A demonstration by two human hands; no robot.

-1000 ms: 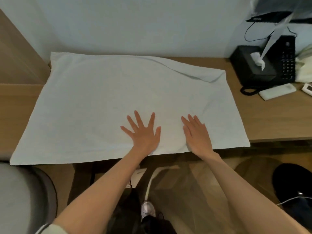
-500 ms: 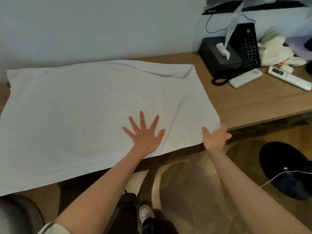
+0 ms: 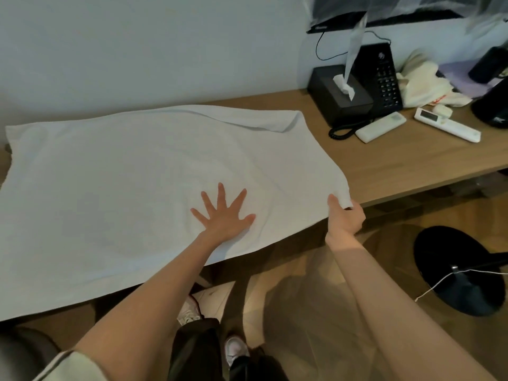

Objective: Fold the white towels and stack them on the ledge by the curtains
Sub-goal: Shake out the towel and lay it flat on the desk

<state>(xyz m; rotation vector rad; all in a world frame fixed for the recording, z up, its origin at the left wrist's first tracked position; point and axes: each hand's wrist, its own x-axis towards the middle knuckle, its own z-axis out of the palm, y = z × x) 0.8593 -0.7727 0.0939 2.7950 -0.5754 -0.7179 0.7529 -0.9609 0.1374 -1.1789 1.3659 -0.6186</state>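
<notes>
A white towel [image 3: 132, 182] lies spread flat over the wooden desk [image 3: 406, 163], its near edge hanging past the desk front. My left hand [image 3: 224, 215] presses flat on the towel near that edge, fingers spread wide. My right hand [image 3: 345, 215] pinches the towel's near right corner at the desk edge, thumb on top and fingers curled under. The far right corner of the towel is slightly rumpled.
To the right on the desk stand a black tissue box [image 3: 341, 97], a black phone [image 3: 382, 75], two white remotes [image 3: 380, 130] and crumpled cream cloth [image 3: 428, 83]. A black round lamp base [image 3: 459, 270] with a cable sits on the floor at the right.
My right hand left its flat spot on the towel, slid right to the near right corner and took hold of it. The left hand stayed pressed down. The view swung to the right.
</notes>
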